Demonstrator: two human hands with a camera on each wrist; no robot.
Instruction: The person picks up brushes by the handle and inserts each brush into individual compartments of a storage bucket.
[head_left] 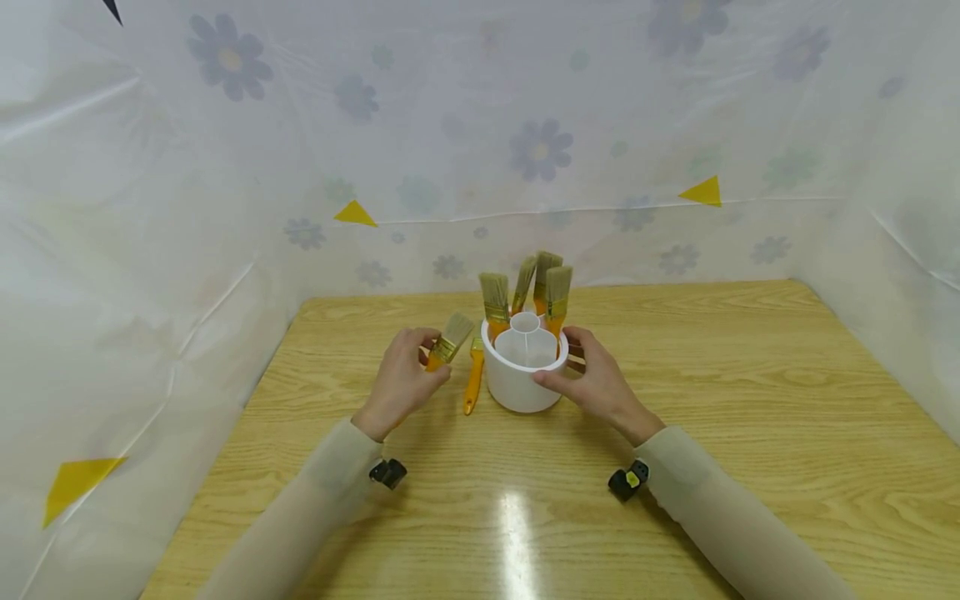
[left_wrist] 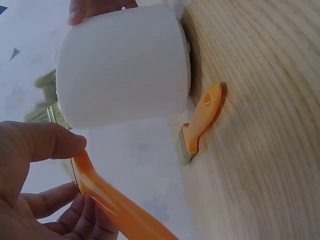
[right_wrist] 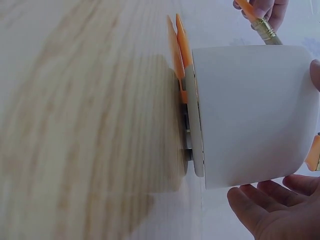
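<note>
My left hand [head_left: 401,379] pinches a paintbrush [head_left: 448,342] between thumb and fingers, near its metal band. Its pale bristles point up and to the right, and the orange handle [left_wrist: 120,205] runs out below the hand in the left wrist view. On the right side of a round white brush holder [head_left: 521,390], my right hand [head_left: 600,383] grips it, thumb at the front near the rim. Several paintbrushes [head_left: 495,296] stand in the holder, bristles up, around its back and sides. Front compartments of the holder look bare.
Another paintbrush [head_left: 473,381] lies on the wooden table [head_left: 750,417] just left of the holder, its handle end toward me. White flowered sheeting [head_left: 450,150] hangs behind the table and along both sides, with yellow triangles [head_left: 701,192] on it.
</note>
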